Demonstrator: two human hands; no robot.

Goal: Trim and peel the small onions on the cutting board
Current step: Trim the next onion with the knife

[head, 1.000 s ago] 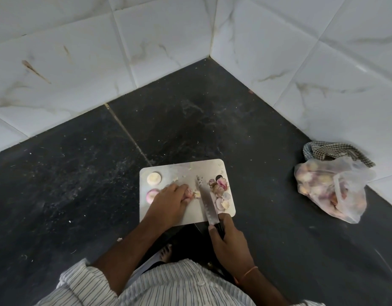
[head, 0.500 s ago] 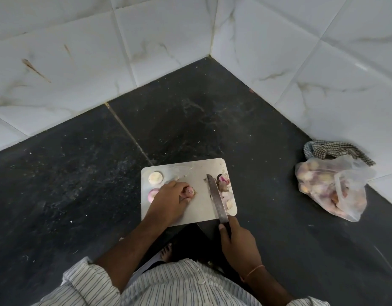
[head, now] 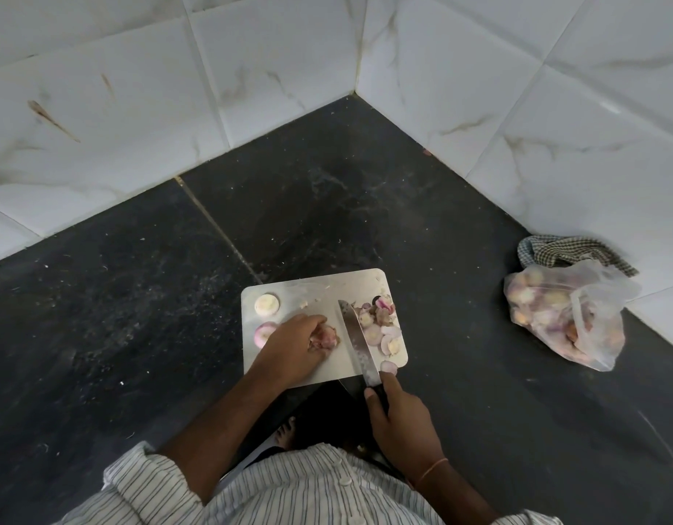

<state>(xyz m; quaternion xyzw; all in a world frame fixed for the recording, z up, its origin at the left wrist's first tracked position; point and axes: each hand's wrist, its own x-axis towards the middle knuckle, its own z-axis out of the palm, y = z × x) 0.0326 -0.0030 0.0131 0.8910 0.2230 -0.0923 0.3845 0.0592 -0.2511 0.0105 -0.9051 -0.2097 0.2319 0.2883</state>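
Note:
A small steel cutting board (head: pixel 350 284) lies on the dark floor. My left hand (head: pixel 293 346) holds a small pinkish onion (head: pixel 325 337) down on the board's middle. My right hand (head: pixel 397 414) grips the black handle of a knife (head: pixel 356 341), whose blade lies on the board just right of that onion. A peeled white onion (head: pixel 266 304) and a pink one (head: pixel 262 332) sit at the board's left edge. Onion skins and trimmed ends (head: pixel 380 322) are heaped on the right side of the board.
A clear plastic bag of small onions (head: pixel 562 320) lies on the floor at the right, against a checked cloth (head: pixel 566 252) by the wall. White tiled walls meet in a corner behind the board. My bare foot (head: pixel 285 433) shows just below the board.
The knife swung right and pushed the cut scraps toward the heap, then came back beside the onion. My left hand kept its hold on the onion.

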